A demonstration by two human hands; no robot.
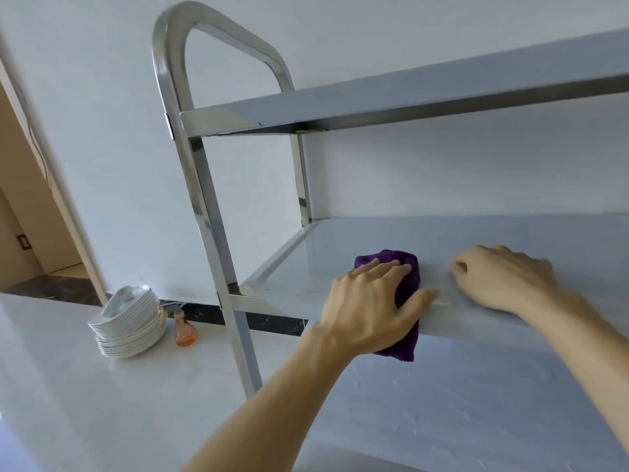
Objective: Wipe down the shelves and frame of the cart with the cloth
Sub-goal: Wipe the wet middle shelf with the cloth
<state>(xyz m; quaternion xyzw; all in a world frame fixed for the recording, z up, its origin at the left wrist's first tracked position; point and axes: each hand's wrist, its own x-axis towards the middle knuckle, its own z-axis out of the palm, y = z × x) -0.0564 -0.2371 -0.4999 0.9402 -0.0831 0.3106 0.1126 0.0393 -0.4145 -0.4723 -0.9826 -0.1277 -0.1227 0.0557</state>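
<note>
A steel cart stands before me, its shiny frame post running up the left into a curved handle. My left hand presses a purple cloth flat on the middle shelf, near its front edge; part of the cloth hangs over the rim. My right hand rests on the same shelf's front rim just to the right, fingers curled, nothing in it. The top shelf is above, and a lower shelf shows beneath my arms.
A stack of white plates and a small orange spray bottle sit on the pale floor left of the cart. A white wall is behind. A doorway opens at the far left.
</note>
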